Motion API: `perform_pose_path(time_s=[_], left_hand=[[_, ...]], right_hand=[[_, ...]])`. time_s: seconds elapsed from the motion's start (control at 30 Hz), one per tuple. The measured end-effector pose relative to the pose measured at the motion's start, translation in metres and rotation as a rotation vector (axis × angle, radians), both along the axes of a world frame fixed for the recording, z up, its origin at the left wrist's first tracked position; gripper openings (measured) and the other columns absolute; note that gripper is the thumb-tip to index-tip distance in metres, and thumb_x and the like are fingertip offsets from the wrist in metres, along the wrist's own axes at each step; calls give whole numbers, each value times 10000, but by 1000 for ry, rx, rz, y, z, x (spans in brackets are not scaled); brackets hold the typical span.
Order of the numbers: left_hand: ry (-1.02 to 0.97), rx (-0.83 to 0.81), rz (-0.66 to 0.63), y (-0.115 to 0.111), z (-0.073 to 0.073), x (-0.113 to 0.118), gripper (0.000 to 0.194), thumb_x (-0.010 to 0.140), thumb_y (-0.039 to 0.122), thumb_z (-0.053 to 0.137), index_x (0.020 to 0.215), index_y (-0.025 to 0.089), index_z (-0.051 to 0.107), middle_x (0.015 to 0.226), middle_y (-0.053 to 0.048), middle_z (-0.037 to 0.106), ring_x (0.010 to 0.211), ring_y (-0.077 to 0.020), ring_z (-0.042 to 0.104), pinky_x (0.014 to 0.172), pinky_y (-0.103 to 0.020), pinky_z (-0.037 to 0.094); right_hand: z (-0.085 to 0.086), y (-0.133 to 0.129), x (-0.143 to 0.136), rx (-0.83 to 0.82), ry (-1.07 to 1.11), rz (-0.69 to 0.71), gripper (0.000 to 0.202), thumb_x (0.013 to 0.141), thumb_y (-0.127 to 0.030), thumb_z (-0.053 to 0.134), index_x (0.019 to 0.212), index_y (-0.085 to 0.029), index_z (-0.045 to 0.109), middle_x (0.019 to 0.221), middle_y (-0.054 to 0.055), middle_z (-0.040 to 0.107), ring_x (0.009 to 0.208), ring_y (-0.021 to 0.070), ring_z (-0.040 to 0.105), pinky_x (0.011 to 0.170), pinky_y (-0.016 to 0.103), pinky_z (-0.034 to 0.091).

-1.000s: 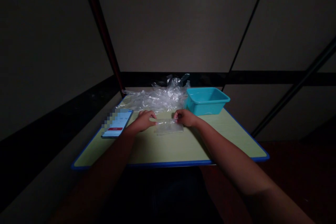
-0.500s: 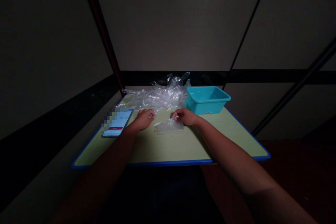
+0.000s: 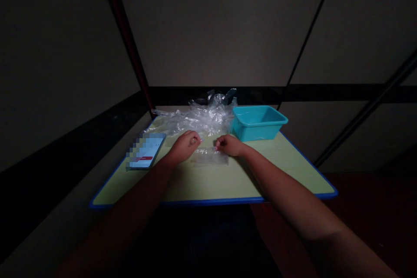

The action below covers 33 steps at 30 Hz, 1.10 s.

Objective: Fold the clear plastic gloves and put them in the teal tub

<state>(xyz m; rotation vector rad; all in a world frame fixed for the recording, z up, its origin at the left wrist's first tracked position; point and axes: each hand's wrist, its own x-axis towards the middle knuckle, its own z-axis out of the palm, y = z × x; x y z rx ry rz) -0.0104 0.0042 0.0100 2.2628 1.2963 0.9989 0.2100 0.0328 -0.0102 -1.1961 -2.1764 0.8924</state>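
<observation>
A small clear plastic bag (image 3: pixel 211 157) lies flat in front of me, near the middle of the table. My right hand (image 3: pixel 228 145) pinches its upper right edge between thumb and fingertips. Just above the bag's upper left corner is my left hand (image 3: pixel 185 146), its thumb and fingers closed in a pinch. Whether anything is between those fingertips is too small to make out. Behind both hands spreads a loose heap of clear plastic bags (image 3: pixel 205 118).
A turquoise plastic basin (image 3: pixel 259 129) stands at the right rear of the table (image 3: pixel 208 186), which has a blue rim. On the left lies a phone (image 3: pixel 148 152) with its screen lit. Wall panels rise close behind and to the left.
My left hand has moved right and slightly up, closer to the bag's upper left corner. My right hand keeps its pinch on the bag, almost in the same place.
</observation>
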Motion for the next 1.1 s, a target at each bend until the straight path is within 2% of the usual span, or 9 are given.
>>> perform_pose_path(time_s=[0.07,0.17,0.27,0.37,0.6,0.77,0.9,1.0,1.1], left_hand=[[31,70,-133,-5,-1,7,203,813,310,482,888,188,626,1007,-85,631,971,-214,565,892,-328,418],[74,10,-295,-14,-4,18,316,829,314,507,1120,232,600,1310,-84,533,1251,-235,426,1082,-391,225],[117,-108,-344,-19,-8,23,535,748,373,637,1259,267,515,1443,-71,392,1362,-254,274,1121,-448,42],[174,-170,-314,-18,-8,19,670,671,394,712,1288,263,485,1472,-92,332,1383,-275,217,1114,-476,-11],[286,-129,-193,-12,-9,12,595,706,417,679,1250,235,522,1468,-116,335,1366,-335,228,1107,-489,120],[466,-29,-160,-13,-10,14,604,758,426,629,1296,209,461,1417,-123,393,1322,-308,298,1088,-464,216],[359,62,-171,-8,-11,12,483,788,386,589,1226,198,513,1281,-105,517,1221,-262,420,1039,-404,324],[200,75,-17,0,-11,7,275,841,298,470,1047,165,594,1045,-94,620,1003,-219,555,907,-352,434],[150,10,146,8,-11,-1,178,814,229,444,833,171,612,855,-60,640,831,-196,588,783,-310,468]], right_hand=[[2,-2,-1,49,-51,-6,82,678,-200,646,621,-142,632,567,-22,581,580,101,490,593,210,354],[6,-7,-2,133,-142,-22,56,663,-189,662,628,-154,635,602,-6,607,612,116,512,612,217,356],[9,-10,-3,154,-166,-47,70,648,-184,673,605,-159,624,611,11,616,639,133,522,625,227,357],[10,-10,-4,148,-168,-51,63,647,-185,674,614,-165,625,625,8,622,653,134,526,635,227,363],[12,-9,-2,-47,27,-6,54,692,-190,603,678,-139,613,613,-19,593,570,92,485,567,207,369],[13,-9,0,-150,114,16,89,697,-206,595,655,-129,606,566,-34,562,541,85,463,552,209,369],[10,-7,0,-136,78,-17,49,661,-151,609,616,-131,613,552,-32,564,549,88,468,556,210,365],[9,-5,1,-135,70,-2,34,638,-113,616,609,-132,615,570,-27,581,570,90,487,569,206,371],[9,-4,1,-140,84,16,19,645,-114,610,633,-129,610,585,-27,583,568,86,485,567,203,375]])
